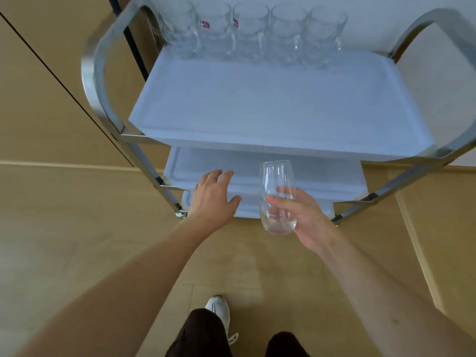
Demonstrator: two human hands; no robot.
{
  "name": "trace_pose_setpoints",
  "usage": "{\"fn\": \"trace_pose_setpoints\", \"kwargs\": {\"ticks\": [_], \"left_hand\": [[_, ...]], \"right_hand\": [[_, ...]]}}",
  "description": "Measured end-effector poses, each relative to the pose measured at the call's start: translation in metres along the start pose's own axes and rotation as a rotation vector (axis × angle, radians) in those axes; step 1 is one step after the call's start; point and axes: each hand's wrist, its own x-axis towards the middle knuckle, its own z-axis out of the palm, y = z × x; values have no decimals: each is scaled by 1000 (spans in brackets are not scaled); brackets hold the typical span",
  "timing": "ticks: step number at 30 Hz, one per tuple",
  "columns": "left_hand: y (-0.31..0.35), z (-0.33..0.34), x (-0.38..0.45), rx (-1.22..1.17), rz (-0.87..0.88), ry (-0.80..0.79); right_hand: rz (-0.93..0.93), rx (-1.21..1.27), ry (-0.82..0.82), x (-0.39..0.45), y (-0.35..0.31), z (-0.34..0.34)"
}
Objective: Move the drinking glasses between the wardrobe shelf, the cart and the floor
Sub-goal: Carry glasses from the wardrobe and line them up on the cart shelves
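Right hand point(306, 217): grasping one clear stemless drinking glass point(277, 197), upright. Left hand point(213, 197): released, fingers spread, at 9 o'clock of it. Five clear handled glass mugs point(253, 34): row at 12 o'clock on three-tier white-shelved steel cart point(270, 104).

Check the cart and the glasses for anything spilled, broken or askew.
Nothing stands out. Five glass mugs stand upright in a row at the back of the cart's top tray. The right hand holds a stemless glass upright and intact.

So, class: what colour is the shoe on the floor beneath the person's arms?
White, with a dark stripe: the shoe shows in the head view, the only one.
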Motion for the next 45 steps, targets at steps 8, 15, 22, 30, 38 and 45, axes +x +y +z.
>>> {"fn": "trace_pose_setpoints", "kwargs": {"ticks": [8,15,22,30,38,45], "left_hand": [[-58,80,73,96,103,120],[-76,140,137,172,166,255],[-73,168,175,153,185,226],[-65,174,221,168,180,220],[-60,177,244,250,143,222],[-67,188,244,321,184,313]], "right_hand": [[-175,-19,-4,102,58,-8],[-390,-11,-17,175,68,-28],[-489,20,87,216,60,-43],[-632,-63,191,258,52,-54],[-746,-133,235,301,42,-50],[-832,-224,352,352,19,-44]]}}
